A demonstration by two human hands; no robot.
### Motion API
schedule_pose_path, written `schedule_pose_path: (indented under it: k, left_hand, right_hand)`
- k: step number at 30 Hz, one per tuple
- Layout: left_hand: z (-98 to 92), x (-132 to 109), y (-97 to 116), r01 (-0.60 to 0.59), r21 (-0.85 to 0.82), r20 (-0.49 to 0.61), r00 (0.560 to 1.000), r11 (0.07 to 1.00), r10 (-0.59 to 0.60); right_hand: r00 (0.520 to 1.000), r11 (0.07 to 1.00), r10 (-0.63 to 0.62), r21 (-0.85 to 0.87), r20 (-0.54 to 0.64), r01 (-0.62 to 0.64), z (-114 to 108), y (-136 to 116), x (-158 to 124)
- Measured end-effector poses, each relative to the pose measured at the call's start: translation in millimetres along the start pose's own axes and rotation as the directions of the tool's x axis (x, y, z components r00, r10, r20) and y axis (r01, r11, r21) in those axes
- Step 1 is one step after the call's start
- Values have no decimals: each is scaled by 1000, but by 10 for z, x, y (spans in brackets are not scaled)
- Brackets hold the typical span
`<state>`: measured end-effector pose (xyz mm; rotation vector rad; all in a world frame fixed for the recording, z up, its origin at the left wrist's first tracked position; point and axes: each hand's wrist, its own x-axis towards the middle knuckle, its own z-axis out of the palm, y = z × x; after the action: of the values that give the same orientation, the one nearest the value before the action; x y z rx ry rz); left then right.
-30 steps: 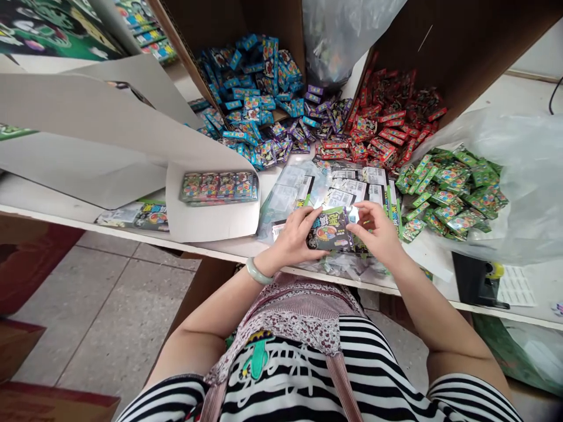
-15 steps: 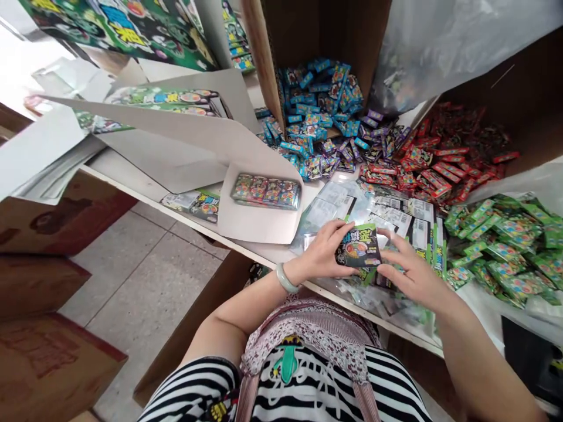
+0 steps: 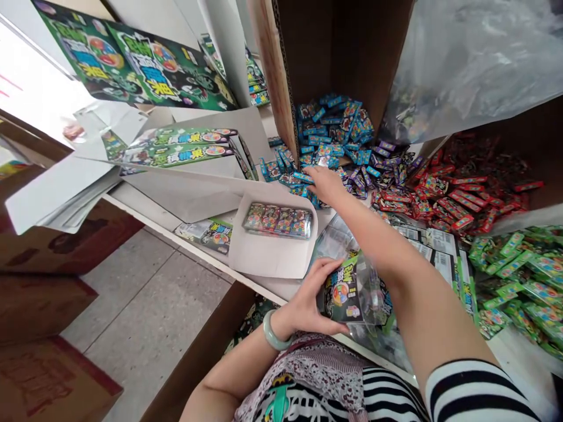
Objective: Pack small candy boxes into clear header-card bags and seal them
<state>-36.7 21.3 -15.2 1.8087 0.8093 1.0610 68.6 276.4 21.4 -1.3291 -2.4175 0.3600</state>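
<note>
Left hand (image 3: 303,305) grips flat black-green card-and-plastic pack (image 3: 343,290), probably light, crushable, best edge-held; right hand (image 3: 326,183), closure indeterminable, overlies blue oblong glossy packets (image 3: 324,140).

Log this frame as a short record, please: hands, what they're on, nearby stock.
left_hand: holding a dark printed box with clear plastic at its side
right_hand: at the blue packets, arm extended forward; grip unclear
left_wrist: pale bracelet
purple packets: between blue and red
red packets: right of purple
green packets: right edge of view, lower than red
wrapped bundle: on white card, left of the held box
</note>
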Motion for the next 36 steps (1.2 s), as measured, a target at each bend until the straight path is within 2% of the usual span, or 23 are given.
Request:
schedule_pose_path:
  k: [2, 4, 5, 7, 10, 12, 14, 17, 20, 23, 26, 29, 33, 36]
  left_hand:
    - [-50, -31, -20, 12, 12, -13, 1000, 1000, -12]
    - [-81, -35, -46, -1, 5, -35, 999, 1000, 2]
    - [-88, -28, -58, -10, -1, -42, 999, 1000, 10]
    - [-83, -1, -73, -22, -11, -40, 999, 1000, 21]
    - [-41, 57, -56, -35, 0, -29, 999, 999, 35]
    - [-3, 98, -22, -49, 23, -27, 998, 999, 50]
    - [38, 134, 19, -49, 51, -24, 998, 997, 51]
    - [100, 179, 71, -46, 94, -14, 999, 994, 48]
    - [169, 225, 95, -68, 150, 16, 998, 986, 66]
    - [258, 284, 99, -91, 210, 45, 996, 974, 83]
    - [356, 336, 105, -92, 249, 61, 995, 964, 80]
    - [403, 341, 111, -89, 290, 78, 995, 953, 69]
    - [360, 286, 90, -87, 348, 59, 996, 933, 71]
    - [345, 274, 74, -89, 366, 64, 995, 926, 70]
  right_hand:
    - [992, 991, 124, 49, -26, -122, 14, 94, 14]
    - [959, 941, 265, 242, -97, -236, -30, 243, -129]
    - [934, 883, 341, 377, -105, -280, -71, 321, -253]
    - [888, 711, 458, 620, -49, -332, -186, 442, -589]
    - [858, 458, 510, 826, 57, -328, -400, 482, -1229]
    - [853, 362, 518, 888, 62, -285, -543, 428, -1670]
    - [845, 329, 534, 911, 37, -248, -677, 357, -2081]
    - [824, 351, 566, 913, -31, -208, -876, 310, -2619]
    - [806, 388, 587, 901, -80, -193, -1074, 385, -3035]
    - [832, 553, 547, 786, -92, -277, -1188, 555, -3266]
    - [865, 741, 501, 527, -23, -416, -1126, 735, -3308]
    - [873, 839, 487, 273, 10, -471, -964, 849, -3311]
    - [931, 929, 359, 123, -69, -349, -837, 915, -3496]
    - [958, 954, 284, 81, 50, -287, -804, 931, -3686]
